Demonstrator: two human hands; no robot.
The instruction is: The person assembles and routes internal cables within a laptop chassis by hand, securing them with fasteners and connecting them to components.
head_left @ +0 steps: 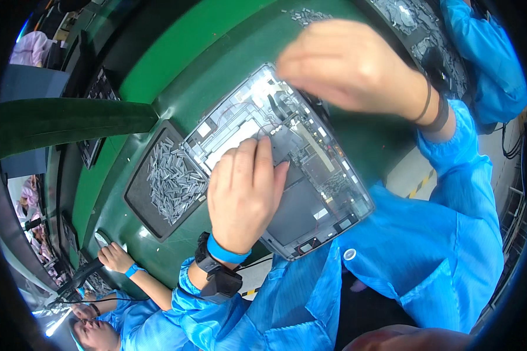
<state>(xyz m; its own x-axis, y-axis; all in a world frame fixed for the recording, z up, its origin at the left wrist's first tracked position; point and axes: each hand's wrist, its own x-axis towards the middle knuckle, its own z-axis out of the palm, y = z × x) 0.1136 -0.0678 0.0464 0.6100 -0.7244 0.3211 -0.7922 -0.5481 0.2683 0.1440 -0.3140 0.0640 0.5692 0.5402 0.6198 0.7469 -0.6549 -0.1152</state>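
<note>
An opened electronic device (293, 216), like a tablet or laptop shell with a circuit board and thin wires, lies tilted at the near edge of the green table. My left hand (240, 196) rests on its inside, fingers stretched out and lying on the parts, thumb apart. Above the device's far right corner hovers my right hand (357, 67). Its fingers are curled together and smeared by motion, so I cannot make out anything in them.
A dark tray (136, 196) of small grey metal pieces (173, 181) sits left of the device. More small pieces (307, 16) lie at the far edge. A co-worker's hand (116, 257) is at lower left; another person's blue sleeve (489, 64) is at upper right.
</note>
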